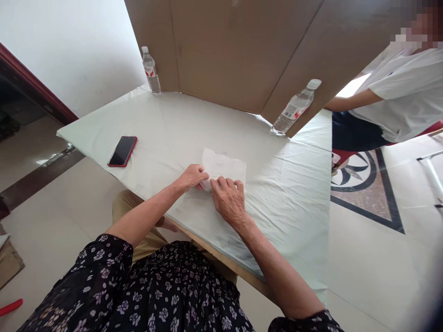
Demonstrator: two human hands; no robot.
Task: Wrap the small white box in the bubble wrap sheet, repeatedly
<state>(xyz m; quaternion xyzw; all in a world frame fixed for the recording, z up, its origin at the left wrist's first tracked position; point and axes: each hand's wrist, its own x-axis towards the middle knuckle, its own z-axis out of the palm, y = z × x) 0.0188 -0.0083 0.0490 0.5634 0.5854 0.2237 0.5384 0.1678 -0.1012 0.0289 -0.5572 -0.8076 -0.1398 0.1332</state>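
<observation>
A white tissue (226,165) lies on the cloth-covered table in front of me, its near edge bunched up. My left hand (193,177) is closed in a pinch on its near left corner. Beside it, my right hand (229,197) has its fingers curled down over the near edge, thumb and fingertips pressed onto the tissue. The fingertips of both hands are close together, and they partly hide the gathered edge.
A phone (122,151) with a red case lies left of my hands. Two water bottles (151,71) (296,108) stand against a tall brown cardboard screen (221,50) at the back. A person in a white shirt (398,92) is beyond the table's right side. The pale tablecloth (277,203) is wrinkled.
</observation>
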